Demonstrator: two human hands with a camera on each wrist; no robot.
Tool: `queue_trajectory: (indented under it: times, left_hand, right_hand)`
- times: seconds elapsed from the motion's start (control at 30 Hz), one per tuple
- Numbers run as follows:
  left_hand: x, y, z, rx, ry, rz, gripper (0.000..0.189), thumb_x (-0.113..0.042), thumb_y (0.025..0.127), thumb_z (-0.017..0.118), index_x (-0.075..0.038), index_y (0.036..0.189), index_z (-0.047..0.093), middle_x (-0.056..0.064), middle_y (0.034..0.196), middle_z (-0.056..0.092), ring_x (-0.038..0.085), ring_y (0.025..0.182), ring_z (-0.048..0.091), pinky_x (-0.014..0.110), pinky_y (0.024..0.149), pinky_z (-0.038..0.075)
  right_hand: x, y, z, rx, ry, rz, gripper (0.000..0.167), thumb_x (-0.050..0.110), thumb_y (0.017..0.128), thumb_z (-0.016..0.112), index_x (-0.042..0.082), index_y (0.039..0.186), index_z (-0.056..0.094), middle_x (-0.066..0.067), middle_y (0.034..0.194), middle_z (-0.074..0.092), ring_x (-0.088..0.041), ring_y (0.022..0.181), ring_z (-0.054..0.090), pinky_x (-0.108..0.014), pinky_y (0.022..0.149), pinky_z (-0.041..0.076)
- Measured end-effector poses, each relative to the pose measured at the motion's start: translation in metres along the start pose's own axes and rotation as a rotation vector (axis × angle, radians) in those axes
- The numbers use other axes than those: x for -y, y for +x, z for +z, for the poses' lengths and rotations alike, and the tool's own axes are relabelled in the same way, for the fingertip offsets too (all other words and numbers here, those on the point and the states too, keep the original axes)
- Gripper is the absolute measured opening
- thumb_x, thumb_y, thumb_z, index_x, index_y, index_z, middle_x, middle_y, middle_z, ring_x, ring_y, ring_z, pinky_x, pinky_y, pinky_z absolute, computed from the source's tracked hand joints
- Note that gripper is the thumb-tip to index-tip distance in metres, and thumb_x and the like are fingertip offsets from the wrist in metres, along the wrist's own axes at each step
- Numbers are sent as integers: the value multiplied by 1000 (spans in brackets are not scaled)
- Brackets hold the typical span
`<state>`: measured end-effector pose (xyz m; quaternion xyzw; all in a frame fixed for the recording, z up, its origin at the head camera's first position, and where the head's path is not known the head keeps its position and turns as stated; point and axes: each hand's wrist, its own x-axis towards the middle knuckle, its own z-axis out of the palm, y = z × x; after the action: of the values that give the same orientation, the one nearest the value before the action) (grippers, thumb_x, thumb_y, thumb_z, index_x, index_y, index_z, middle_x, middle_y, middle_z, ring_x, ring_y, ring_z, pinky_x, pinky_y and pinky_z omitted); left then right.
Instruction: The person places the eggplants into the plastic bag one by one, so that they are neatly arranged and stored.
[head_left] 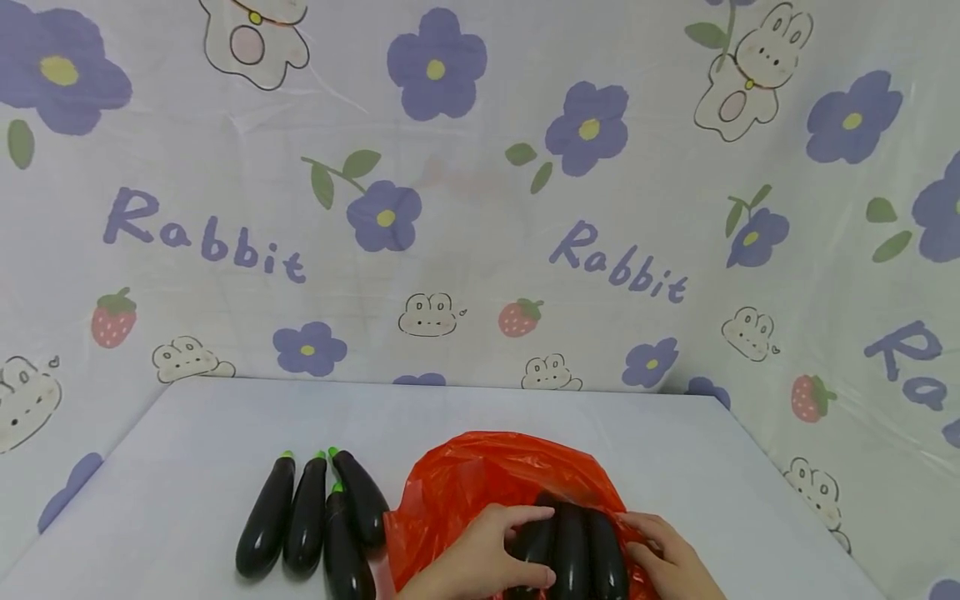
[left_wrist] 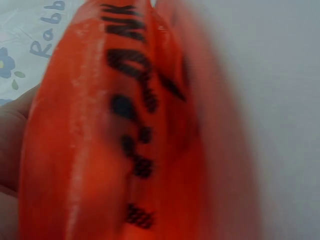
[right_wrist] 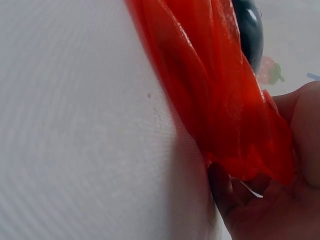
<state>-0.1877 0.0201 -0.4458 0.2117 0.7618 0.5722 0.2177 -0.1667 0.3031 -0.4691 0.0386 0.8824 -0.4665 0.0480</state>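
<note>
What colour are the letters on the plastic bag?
The letters on the red plastic bag are black; the left wrist view shows them best.

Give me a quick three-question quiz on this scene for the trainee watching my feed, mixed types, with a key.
1. Count: how many eggplants lie on the table outside the red plastic bag?
2. True or false: the green tips of those loose ones point toward the rabbit-print backdrop.
3. Choose: what does the right grip hold?
A) a loose eggplant
B) the red plastic bag
C) the table edge

Key: 1. Four. 2. True. 3. B.
</note>
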Motion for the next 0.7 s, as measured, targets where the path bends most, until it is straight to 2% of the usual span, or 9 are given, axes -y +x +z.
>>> queue_trajectory:
  times: [0.3, 0.53, 0.7]
  left_hand:
    - [-12, -5, -4, -40, 61, 67, 60, -22, 77, 85, -21, 132, 62, -3, 119, 60, 22, 100, 56, 43, 79, 56]
    - [-21, -11, -2, -73, 78, 59, 57, -23, 76, 85, -24, 129, 63, -1, 125, 56, 24, 102, 54, 49, 81, 54]
    - [-31, -19, -1, -88, 53, 83, 51, -26, 78, 84, -29, 125, 64, -5, 123, 55, 23, 104, 54, 43, 87, 53]
  right_hand:
    - [2, 1, -1, 3, -25, 29, 35, 4, 97, 56, 3, 131, 60, -12, 128, 55, -31, 113, 55, -53, 92, 48]
    - [-3, 3, 0, 11, -38, 12, 34, 4, 97, 56, 2, 131, 60, -13, 129, 55, -32, 115, 53, -54, 93, 47]
    - [-1, 4, 0, 16, -12, 34, 35, 4, 96, 56, 2, 131, 60, -12, 129, 55, -32, 115, 53, -54, 93, 48]
